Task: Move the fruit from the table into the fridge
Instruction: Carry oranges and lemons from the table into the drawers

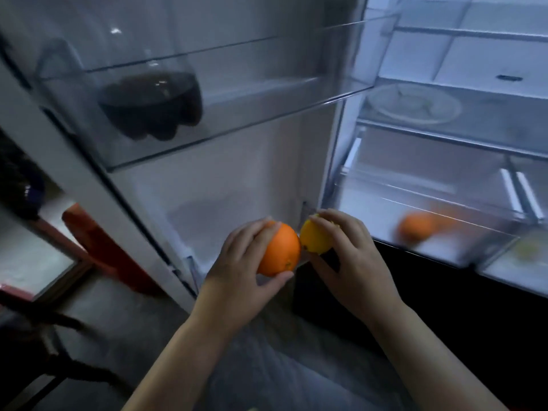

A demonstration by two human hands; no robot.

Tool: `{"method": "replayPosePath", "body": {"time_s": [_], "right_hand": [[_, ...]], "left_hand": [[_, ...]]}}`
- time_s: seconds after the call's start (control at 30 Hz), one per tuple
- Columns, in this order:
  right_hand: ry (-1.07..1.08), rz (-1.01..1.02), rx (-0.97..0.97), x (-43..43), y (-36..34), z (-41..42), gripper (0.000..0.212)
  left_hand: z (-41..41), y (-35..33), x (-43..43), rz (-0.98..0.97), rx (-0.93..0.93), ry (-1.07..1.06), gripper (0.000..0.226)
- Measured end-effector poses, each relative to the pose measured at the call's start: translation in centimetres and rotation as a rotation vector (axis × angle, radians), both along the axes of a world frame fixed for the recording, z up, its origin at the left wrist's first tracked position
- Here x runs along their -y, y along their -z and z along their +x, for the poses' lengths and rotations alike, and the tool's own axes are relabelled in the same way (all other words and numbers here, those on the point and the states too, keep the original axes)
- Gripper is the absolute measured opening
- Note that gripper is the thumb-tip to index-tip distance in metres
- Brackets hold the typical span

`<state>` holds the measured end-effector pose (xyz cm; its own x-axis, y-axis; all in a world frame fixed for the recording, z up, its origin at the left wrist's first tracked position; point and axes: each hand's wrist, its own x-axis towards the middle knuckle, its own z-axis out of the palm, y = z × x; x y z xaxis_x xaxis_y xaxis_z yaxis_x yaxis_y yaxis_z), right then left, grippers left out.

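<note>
Nothing readable here, honestly. The orange [280, 250] in the left hand [237, 264] and the lemon [315, 237] in the right hand [353, 262] have plain skin, no stickers. The dark bottle [151, 105] in the door shelf up and left of the hands shows no label, and everything in the fridge [444, 129] is too blurred for lettering.
</note>
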<state>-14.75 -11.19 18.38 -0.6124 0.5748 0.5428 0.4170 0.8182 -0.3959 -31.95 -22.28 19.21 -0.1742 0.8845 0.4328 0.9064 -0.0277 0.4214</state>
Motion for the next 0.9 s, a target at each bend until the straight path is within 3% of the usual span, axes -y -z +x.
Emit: {"method": "replayPosePath", "body": {"time_s": [0.5, 0.9], "right_hand": [[0.245, 0.110, -0.007, -7.3, -1.0, 19.9, 0.052], [0.404, 0.070, -0.006, -13.6, -0.5, 26.5, 0.051]], "left_hand": [[17.0, -1.4, -11.9, 0.033, -0.053, 0.326, 0.072], [22.1, -2.2, -22.5, -0.010, -0.140, 0.563, 0.069]]}}
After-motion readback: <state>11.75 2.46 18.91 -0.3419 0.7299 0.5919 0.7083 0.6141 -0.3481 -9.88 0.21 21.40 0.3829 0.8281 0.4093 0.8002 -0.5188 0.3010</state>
